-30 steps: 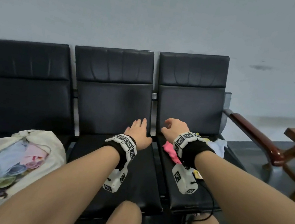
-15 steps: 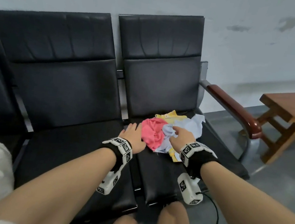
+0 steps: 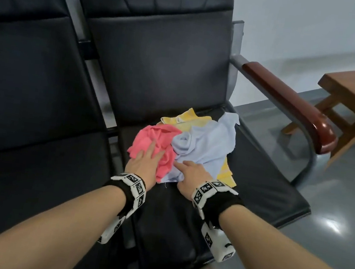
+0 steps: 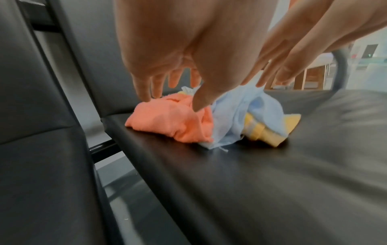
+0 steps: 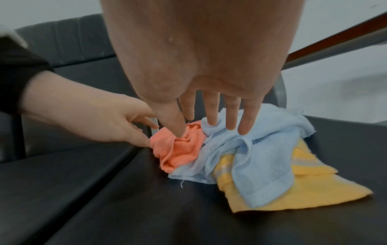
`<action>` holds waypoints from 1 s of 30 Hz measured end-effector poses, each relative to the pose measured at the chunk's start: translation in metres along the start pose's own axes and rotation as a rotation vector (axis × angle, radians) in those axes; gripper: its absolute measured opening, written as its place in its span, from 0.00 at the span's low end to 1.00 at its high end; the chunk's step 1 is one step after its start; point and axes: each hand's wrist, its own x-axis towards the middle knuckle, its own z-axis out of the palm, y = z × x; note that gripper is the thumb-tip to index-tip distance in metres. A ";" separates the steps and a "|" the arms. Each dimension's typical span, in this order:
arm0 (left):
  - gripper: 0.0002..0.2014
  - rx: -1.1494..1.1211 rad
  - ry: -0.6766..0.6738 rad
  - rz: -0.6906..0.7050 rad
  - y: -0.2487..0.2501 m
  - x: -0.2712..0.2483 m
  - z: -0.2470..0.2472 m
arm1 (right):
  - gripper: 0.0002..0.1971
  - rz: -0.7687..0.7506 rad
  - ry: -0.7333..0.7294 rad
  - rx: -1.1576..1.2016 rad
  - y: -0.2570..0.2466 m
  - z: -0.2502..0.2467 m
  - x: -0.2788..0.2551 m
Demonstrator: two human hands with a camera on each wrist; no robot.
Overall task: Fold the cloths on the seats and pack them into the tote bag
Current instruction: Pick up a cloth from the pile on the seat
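A crumpled pink cloth (image 3: 155,145), light blue cloth (image 3: 206,147) and yellow towel (image 3: 226,175) lie heaped mid-seat on the right black seat (image 3: 262,191). The left hand (image 3: 144,164) rests spread on the pink cloth; the right hand (image 3: 191,175), fingers apart, touches the blue one.

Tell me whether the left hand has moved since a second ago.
Yes. The left hand moved right, from the middle seat onto the pink cloth on the armrest-side seat.
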 end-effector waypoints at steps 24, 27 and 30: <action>0.13 -0.205 0.558 -0.150 -0.029 -0.093 -0.152 | 0.28 -0.077 0.153 0.082 -0.101 -0.093 -0.092; 0.13 -0.334 0.668 -0.096 -0.031 -0.132 -0.198 | 0.26 -0.074 0.246 0.070 -0.135 -0.115 -0.119; 0.13 -0.510 0.791 0.015 -0.034 -0.172 -0.237 | 0.31 -0.058 0.298 0.083 -0.168 -0.133 -0.147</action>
